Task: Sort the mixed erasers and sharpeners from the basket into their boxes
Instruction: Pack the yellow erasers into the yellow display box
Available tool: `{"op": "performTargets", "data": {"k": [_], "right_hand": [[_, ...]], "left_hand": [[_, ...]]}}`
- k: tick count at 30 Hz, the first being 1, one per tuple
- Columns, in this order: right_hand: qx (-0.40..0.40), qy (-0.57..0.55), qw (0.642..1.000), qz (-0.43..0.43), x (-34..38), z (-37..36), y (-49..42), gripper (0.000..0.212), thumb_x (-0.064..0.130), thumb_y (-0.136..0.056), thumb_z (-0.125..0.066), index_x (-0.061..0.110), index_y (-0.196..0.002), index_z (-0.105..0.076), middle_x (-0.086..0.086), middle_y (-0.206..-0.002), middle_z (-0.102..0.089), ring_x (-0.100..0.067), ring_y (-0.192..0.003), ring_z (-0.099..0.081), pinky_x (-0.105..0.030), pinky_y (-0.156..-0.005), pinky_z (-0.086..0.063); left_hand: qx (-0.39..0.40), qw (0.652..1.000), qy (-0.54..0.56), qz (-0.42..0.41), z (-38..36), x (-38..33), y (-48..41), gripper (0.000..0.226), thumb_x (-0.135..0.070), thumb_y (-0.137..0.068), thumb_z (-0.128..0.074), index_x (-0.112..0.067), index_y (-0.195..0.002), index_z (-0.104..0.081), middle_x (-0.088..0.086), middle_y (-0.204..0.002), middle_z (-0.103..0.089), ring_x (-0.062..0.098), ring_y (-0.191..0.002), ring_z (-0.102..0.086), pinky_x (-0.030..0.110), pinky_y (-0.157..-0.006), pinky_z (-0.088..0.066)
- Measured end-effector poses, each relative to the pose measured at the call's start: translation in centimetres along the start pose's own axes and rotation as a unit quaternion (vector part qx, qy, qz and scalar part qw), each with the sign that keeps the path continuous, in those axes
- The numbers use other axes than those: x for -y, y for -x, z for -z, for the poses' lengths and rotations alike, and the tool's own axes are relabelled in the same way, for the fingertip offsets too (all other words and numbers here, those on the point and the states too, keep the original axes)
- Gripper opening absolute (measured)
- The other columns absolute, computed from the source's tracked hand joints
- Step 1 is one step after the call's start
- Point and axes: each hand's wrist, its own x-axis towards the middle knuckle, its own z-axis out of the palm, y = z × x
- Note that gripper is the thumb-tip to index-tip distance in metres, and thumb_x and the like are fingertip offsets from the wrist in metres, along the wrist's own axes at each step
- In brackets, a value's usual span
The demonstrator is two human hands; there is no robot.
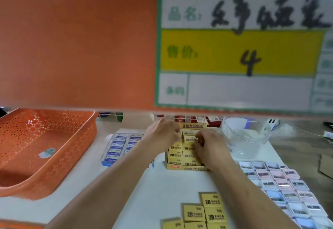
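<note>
**A:** Where are the hands?

**B:** Both are over the yellow box, close together but not touching. The left hand is at its far left corner and the right hand along its right side. Both have their fingers curled down onto the packed yellow erasers. The fingertips are blurred, so I cannot tell whether either hand pinches an eraser or only presses it level.

**A:** Which step is that?

**B:** Filling the yellow box, I judge. Its rows look nearly full, with room toward the back.

**A:** What lies around it?

**B:** Nearer the person than the box sit the loose yellow erasers, unsorted on the table. Just left of the box is the blue eraser box. Farther left is the orange basket, with one small pale piece on its floor. Right of the box, the pastel sharpeners lie in rows. Behind them stands a clear jar.

**A:** And the next move?

**B:** Probably seat this eraser flat, then free one hand to reach for the loose pile. Each eraser needs turning label-up to match its neighbours before it goes into a gap. The piece in the basket needs identifying before it goes to a box.
</note>
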Motion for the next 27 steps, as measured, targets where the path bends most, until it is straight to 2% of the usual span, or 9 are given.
{"op": "performTargets", "data": {"k": [2,4,6,12,19,23,27], "right_hand": [[-0.003,-0.001,1.000,-0.007,0.0,-0.1,0.0,0.013,0.017,-0.089,-0.056,0.015,-0.101,-0.063,-0.002,-0.105,-0.065,-0.019,-0.097,-0.057,-0.026,-0.082,-0.039],[-0.004,0.003,1.000,-0.005,0.1,-0.2,0.0,0.013,0.018,-0.090,-0.056,0.017,-0.100,-0.063,-0.001,-0.104,-0.066,-0.019,-0.096,-0.057,-0.027,-0.081,-0.039],[-0.003,-0.007,1.000,-0.004,0.2,-0.2,-0.1,0.013,0.018,-0.090,-0.056,0.016,-0.101,-0.063,-0.001,-0.105,-0.066,-0.018,-0.096,-0.058,-0.027,-0.082,-0.041],[-0.019,-0.028,0.999,-0.003,0.2,-0.6,0.0,0.012,0.016,-0.088,-0.058,0.015,-0.099,-0.062,-0.001,-0.101,-0.066,-0.019,-0.092,-0.058,-0.027,-0.079,-0.042],[-0.023,-0.026,0.999,0.004,0.1,-0.8,-0.1,0.012,0.014,-0.088,-0.057,0.014,-0.098,-0.062,-0.002,-0.102,-0.065,-0.019,-0.093,-0.057,-0.028,-0.080,-0.042],[0.002,-0.041,0.999,-0.012,0.3,-0.2,-0.1,0.016,0.014,-0.087,-0.059,0.015,-0.103,-0.064,-0.001,-0.103,-0.067,-0.018,-0.094,-0.059,-0.026,-0.082,-0.044],[0.013,-0.079,0.997,-0.008,0.4,1.2,0.7,0.020,0.017,-0.087,-0.063,0.016,-0.107,-0.064,0.007,-0.093,-0.059,-0.010,-0.083,-0.052,-0.018,-0.071,-0.036]], "left_hand": [[0.010,1.000,-0.003,0.002,0.0,0.3,-0.2,0.024,-0.031,-0.088,-0.066,-0.020,-0.109,-0.063,-0.007,-0.096,-0.054,0.010,-0.081,-0.052,0.021,-0.065,-0.037],[0.023,1.000,-0.011,-0.006,0.0,0.7,-0.5,0.017,-0.028,-0.085,-0.070,-0.023,-0.096,-0.059,-0.006,-0.095,-0.056,0.010,-0.079,-0.052,0.020,-0.059,-0.035],[0.032,0.999,-0.030,-0.020,0.0,1.0,-0.8,0.019,-0.023,-0.082,-0.073,-0.023,-0.092,-0.057,-0.004,-0.096,-0.056,0.012,-0.081,-0.054,0.021,-0.063,-0.038],[0.003,0.998,-0.026,-0.050,-0.7,1.1,-0.9,0.020,-0.014,-0.082,-0.073,-0.012,-0.100,-0.063,-0.004,-0.094,-0.050,0.013,-0.082,-0.053,0.019,-0.067,-0.040],[-0.018,0.999,-0.013,-0.030,-1.3,1.4,-0.9,0.023,-0.015,-0.081,-0.075,-0.010,-0.101,-0.064,0.003,-0.110,-0.059,0.018,-0.094,-0.057,0.030,-0.084,-0.049],[-0.024,0.999,-0.029,-0.035,-1.2,1.1,-0.4,0.020,-0.014,-0.082,-0.073,-0.009,-0.098,-0.062,0.006,-0.114,-0.058,0.020,-0.095,-0.057,0.034,-0.085,-0.050],[-0.044,0.994,-0.039,-0.097,-1.1,0.2,1.2,0.025,-0.023,-0.083,-0.072,-0.016,-0.106,-0.064,0.002,-0.127,-0.052,0.020,-0.113,-0.052,0.033,-0.092,-0.045]]}}
